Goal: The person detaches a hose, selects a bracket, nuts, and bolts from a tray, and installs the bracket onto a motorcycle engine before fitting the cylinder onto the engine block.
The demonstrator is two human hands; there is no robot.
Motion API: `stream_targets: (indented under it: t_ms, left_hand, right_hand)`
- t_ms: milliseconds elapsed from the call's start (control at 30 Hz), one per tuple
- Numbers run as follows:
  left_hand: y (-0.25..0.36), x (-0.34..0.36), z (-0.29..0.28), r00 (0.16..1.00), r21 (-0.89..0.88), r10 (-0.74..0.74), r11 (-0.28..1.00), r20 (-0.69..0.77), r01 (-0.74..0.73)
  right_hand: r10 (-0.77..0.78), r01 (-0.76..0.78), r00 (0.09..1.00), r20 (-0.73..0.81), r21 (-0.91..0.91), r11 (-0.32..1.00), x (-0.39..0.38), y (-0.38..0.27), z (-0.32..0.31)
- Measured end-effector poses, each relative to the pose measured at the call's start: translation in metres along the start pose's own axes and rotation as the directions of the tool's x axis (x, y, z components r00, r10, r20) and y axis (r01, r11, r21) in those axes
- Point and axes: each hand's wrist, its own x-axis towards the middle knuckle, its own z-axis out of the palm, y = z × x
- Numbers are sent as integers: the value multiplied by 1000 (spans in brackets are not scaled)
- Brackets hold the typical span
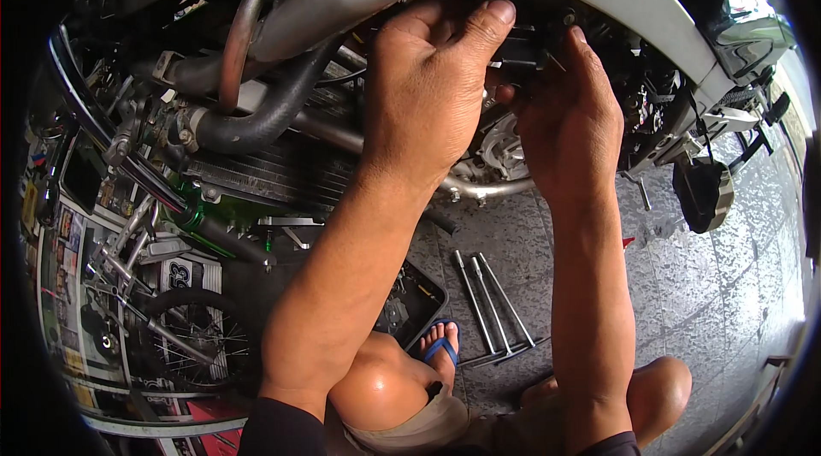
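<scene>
Both arms reach up into the dark opening under the grey frame [338, 2] of a motorcycle. My left hand [428, 88] is closed, its fingers curled in among dark parts and its thumb lying along the top. What it grips is hidden. Just to its right, my right hand [571, 118] reaches in from below, bent around dark parts. Its index fingertip is beside a small bolt head [569, 18], and its thumb tip points toward my left hand. The remaining fingers are in shadow. Below the hands sits a round metal engine cover [505, 148] with a curved metal pipe [492, 189].
A black hose [256, 124] and a radiator [265, 172] lie left of my arms. Several T-handle wrenches [492, 310] rest on the tiled floor [718, 285], beside a black tray [432, 285]. At the lower left stands a spoked wheel [195, 332]. A dark part [703, 192] hangs at the right.
</scene>
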Motion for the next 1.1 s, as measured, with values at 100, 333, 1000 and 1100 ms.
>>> stream_targets:
  t_ms: [100, 333, 1000, 1100]
  left_hand:
    - [-3, 0, 1, 1000, 29, 2, 1000, -19, -1]
    - [-7, 3, 3, 1000, -21, -4, 1000, -26, 3]
    - [-15, 0, 5, 990, -2, 82, 997, -112, -83]
    - [-17, 4, 3, 989, 55, 109, 993, -101, -104]
  right_hand:
    - [-6, 6, 1000, 16, -24, 1000, 2, 0, -3]
    - [7, -6, 1000, 13, -53, 999, 7, -1, -4]
    - [-147, 148, 988, 49, -582, 800, 27, -2, -24]
    - [-158, 191, 982, 107, -520, 832, 30, 0, -23]
